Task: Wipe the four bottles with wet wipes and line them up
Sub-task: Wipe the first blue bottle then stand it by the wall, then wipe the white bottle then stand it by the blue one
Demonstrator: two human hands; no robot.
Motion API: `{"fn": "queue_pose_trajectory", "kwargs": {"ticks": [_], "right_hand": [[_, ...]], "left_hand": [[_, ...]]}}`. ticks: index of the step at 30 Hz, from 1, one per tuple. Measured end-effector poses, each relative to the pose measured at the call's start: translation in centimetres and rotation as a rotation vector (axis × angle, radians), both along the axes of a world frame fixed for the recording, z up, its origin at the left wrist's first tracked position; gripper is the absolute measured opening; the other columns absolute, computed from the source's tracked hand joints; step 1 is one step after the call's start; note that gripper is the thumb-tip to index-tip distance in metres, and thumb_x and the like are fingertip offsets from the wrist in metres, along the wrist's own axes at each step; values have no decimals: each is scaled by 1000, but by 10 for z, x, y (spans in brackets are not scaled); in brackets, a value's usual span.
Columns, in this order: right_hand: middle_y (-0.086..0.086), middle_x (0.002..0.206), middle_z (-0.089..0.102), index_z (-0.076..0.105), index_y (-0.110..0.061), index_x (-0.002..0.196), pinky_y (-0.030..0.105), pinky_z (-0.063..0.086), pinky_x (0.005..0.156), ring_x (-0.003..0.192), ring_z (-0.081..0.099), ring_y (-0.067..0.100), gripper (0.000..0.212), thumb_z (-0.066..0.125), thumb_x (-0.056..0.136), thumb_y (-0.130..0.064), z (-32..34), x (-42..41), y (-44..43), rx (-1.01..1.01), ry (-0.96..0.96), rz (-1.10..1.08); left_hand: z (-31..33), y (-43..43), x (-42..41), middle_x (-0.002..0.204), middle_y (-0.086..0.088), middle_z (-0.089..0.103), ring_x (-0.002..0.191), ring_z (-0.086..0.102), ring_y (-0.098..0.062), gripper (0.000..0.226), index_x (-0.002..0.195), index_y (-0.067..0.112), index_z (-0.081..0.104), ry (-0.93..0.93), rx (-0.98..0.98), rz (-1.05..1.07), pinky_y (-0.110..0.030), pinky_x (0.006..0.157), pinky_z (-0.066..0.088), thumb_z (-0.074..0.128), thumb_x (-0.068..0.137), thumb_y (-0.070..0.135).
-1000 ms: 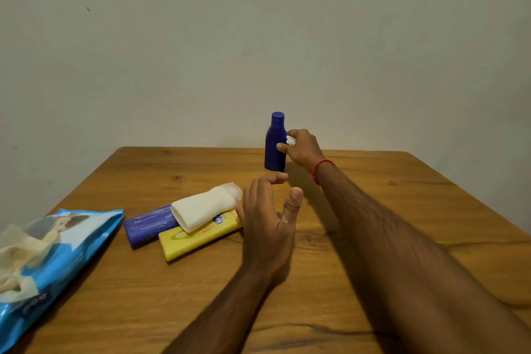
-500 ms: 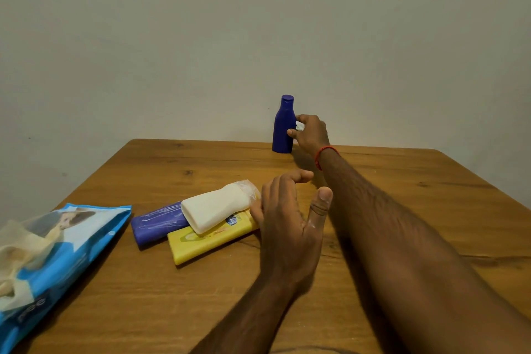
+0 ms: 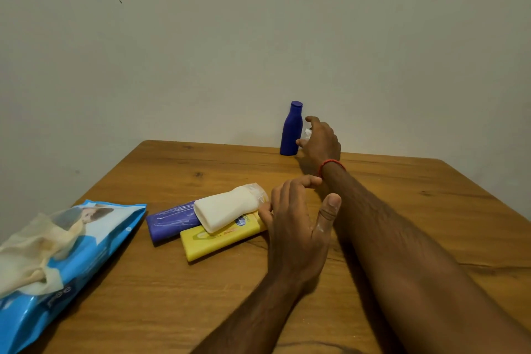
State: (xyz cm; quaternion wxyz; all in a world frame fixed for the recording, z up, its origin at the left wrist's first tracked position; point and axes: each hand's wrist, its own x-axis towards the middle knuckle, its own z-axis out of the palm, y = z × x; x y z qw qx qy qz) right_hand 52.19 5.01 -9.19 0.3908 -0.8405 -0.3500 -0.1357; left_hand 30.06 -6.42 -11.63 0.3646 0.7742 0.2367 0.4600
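A dark blue bottle (image 3: 291, 129) stands upright at the table's far edge by the wall. My right hand (image 3: 320, 141) is just right of it, fingers apart from the bottle, with a crumpled white wet wipe (image 3: 307, 133) held in its palm. Three bottles lie in a pile mid-table: a purple one (image 3: 172, 218), a yellow one (image 3: 221, 238), and a white one (image 3: 227, 208) resting on top of both. My left hand (image 3: 298, 224) is at the pile's right end, fingers spread, touching the caps of the yellow and white bottles.
A blue wet-wipe pack (image 3: 57, 264) lies at the near left with a used, yellowish wipe (image 3: 31, 250) draped over it. The wooden table (image 3: 431, 210) ends at a plain wall behind the blue bottle.
My right hand set the blue bottle down at the far edge and has let go of it. My left hand moved left onto the pile of lying bottles.
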Motion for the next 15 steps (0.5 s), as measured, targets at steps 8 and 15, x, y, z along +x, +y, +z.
{"fn": "queue_pose_trajectory", "kwargs": {"ticks": [8,15], "right_hand": [[8,131,63,53,-26,137,38,55,94,115,62,26,59,79,84,-26,8,-17,-75,-30,29,109],[4,129,64,58,-30,131,39,56,92,115,60,22,50,76,85,-36,10,-64,-143,-65,28,165]], "left_hand": [[1,-1,-3,114,37,42,120,34,11,42,114,51,42,-2,-12,-35,-48,114,21,24,89,80],[1,1,-5,121,29,44,122,36,3,39,116,50,42,9,-8,-42,-51,112,27,27,91,76]]}}
